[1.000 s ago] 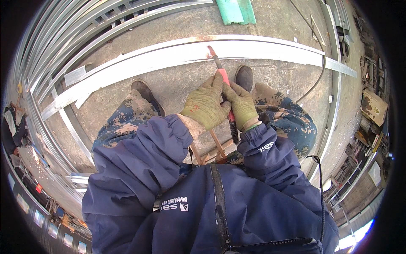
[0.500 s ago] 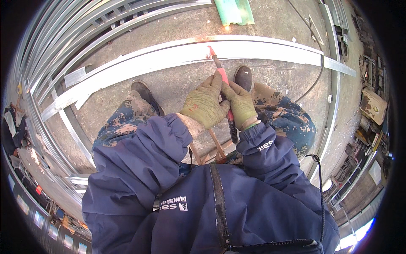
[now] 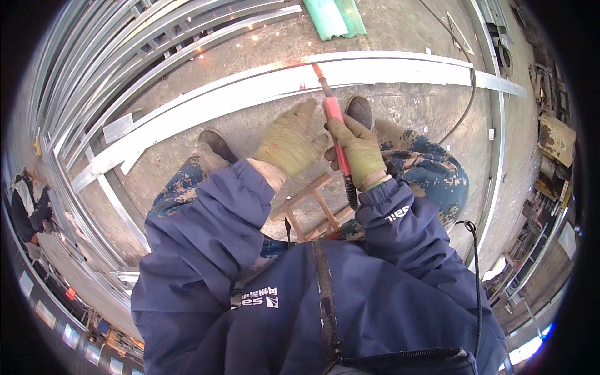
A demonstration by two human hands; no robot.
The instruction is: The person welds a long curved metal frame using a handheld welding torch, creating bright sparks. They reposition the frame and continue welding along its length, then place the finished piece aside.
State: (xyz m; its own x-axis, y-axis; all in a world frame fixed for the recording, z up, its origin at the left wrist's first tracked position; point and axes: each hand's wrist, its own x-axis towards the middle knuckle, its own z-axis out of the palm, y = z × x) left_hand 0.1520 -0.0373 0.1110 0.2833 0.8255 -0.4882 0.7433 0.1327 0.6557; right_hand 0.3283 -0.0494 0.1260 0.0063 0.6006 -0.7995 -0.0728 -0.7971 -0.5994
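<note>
My right hand, in a yellow-green work glove, is wrapped round the red handle of a welding torch. The torch points away from me, and its reddish tip reaches the far edge of a long, bright metal beam lying across in front of me. A dark ribbed cable runs from the handle back under my right sleeve. My left hand, gloved alike, is off the torch to its left, its fingers stretched out and holding nothing.
Stacked metal profiles fill the far left. Green sheet pieces lie beyond the beam. A black cable crosses the beam's right part. Below my hands stands a wooden frame. My shoes are just this side of the beam.
My left hand has let go of the torch and moved left. The torch tip has shifted slightly right and away. Small sparks now scatter beyond the beam; the glow near the green sheets is gone.
</note>
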